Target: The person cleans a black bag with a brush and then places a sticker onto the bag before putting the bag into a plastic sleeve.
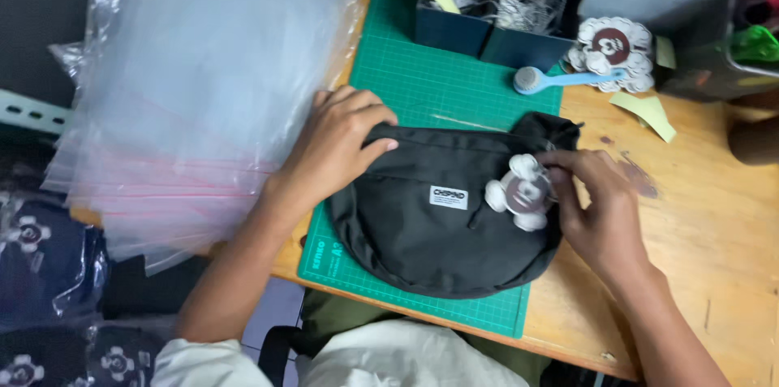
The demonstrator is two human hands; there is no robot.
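Here, a black fabric waist bag (430,225) is laid on a green cutting mat (438,83), its top edge pressed flat by the left hand (337,144), a white flower-shaped tag (521,191) is pinched in the right hand (596,208) against the bag's front.

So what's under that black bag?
A green cutting mat lies under the black bag, on a wooden table. The mat shows around the bag's edges; the part beneath the bag is hidden, so anything there cannot be seen.
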